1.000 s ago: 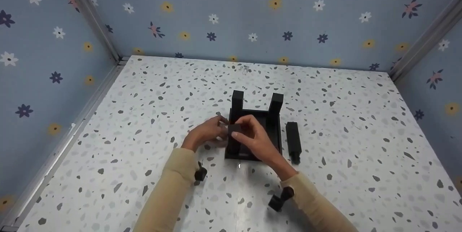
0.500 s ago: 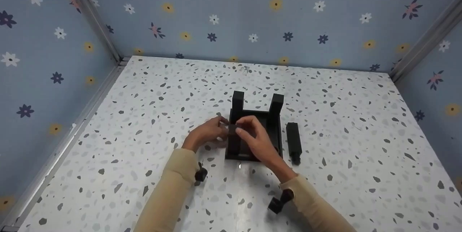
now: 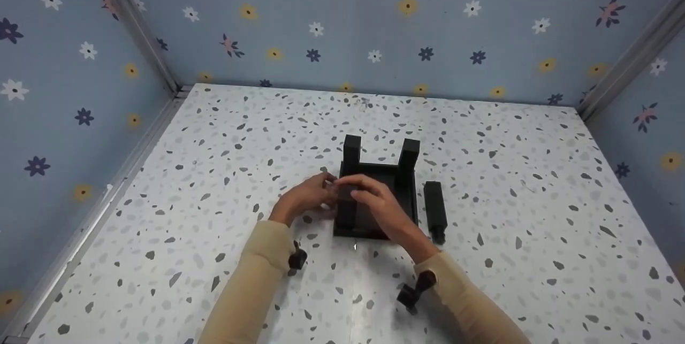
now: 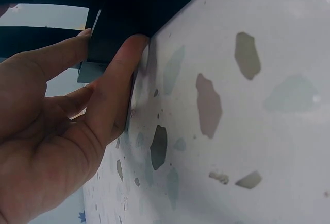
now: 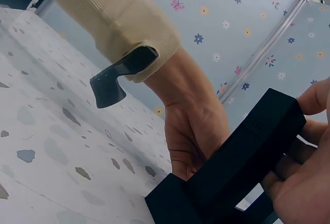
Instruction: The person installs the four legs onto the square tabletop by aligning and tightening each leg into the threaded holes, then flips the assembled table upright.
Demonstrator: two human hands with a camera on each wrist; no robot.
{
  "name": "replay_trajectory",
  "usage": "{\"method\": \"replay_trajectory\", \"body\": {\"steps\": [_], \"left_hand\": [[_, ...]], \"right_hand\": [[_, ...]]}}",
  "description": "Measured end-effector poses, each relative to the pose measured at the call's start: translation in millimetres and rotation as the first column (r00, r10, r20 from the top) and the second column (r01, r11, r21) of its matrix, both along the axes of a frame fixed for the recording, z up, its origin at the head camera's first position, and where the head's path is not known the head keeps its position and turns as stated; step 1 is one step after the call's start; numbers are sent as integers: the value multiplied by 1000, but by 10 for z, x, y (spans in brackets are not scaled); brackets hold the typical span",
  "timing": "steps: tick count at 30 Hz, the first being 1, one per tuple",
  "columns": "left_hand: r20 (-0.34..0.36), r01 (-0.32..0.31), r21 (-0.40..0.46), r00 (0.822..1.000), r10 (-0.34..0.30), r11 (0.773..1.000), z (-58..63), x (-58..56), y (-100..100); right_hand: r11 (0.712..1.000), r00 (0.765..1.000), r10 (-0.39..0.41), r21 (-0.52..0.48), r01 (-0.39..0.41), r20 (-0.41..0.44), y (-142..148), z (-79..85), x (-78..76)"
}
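A black tabletop-like frame (image 3: 369, 225) lies with its hollow side up, two black legs (image 3: 351, 152) upright at its far corners. A third leg (image 3: 347, 214) stands at the near left corner. My right hand (image 3: 382, 207) is at this leg's top, fingertips on its end; the right wrist view shows fingers wrapped about the leg (image 5: 247, 152) from one side. My left hand (image 3: 306, 195) grips the frame's left side by that leg's base; in the left wrist view, thumb and fingers of the left hand (image 4: 56, 131) press the black corner. Its far fingertips are partly hidden.
A loose black leg (image 3: 435, 205) with a narrower peg end lies right of the frame. The speckled white tabletop (image 3: 257, 290) is bounded by flowered blue panels (image 3: 342, 23) at the back and sides. Black mounts (image 3: 409, 296) sit on both wrists.
My right hand's fingers have shifted around the near left leg's top, the index finger reaching further left and the thumb moving right. The left hand and frame have stayed in place.
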State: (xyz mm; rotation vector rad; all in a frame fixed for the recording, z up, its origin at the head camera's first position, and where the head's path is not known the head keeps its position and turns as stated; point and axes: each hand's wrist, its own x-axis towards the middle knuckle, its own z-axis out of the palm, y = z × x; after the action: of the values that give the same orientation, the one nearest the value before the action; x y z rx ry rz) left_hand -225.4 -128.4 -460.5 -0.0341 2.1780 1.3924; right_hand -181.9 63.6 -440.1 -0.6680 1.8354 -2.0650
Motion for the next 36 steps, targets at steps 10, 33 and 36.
{"method": "replay_trajectory", "body": {"steps": [10, 33, 36], "left_hand": [[12, -15, 33, 1000, 15, 999, -11, 2, 4], [-12, 13, 8, 1000, -13, 1000, 7, -16, 4], [-15, 18, -1, 1000, -18, 1000, 2, -10, -1]], "right_hand": [[997, 998, -56, -52, 57, 17, -27, -7, 39], [972, 966, -226, 38, 232, -126, -87, -63, 145], [970, 964, -234, 35, 240, -128, -85, -74, 146]]}}
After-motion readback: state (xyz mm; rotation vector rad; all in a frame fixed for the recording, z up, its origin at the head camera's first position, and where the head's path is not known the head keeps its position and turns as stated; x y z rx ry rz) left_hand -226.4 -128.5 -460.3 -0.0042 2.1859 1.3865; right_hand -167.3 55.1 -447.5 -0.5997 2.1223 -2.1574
